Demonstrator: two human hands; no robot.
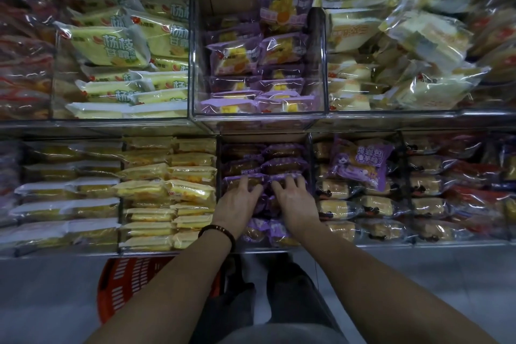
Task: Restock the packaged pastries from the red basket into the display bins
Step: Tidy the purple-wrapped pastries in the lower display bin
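Observation:
Both hands reach into the lower middle display bin, which holds two columns of purple-wrapped pastries. My left hand, with a dark bead bracelet on the wrist, rests its spread fingers on a purple pack in the left column. My right hand lies with spread fingers on the purple packs of the right column. Neither hand plainly grips a pack. The red basket stands on the floor at the lower left, partly hidden by my left forearm; its contents are not visible.
Clear bins on two shelf levels surround the middle one: yellow packs to its left, brown-and-yellow packs with a large purple bag to its right, and a half-filled purple bin above. My legs stand on the grey floor below.

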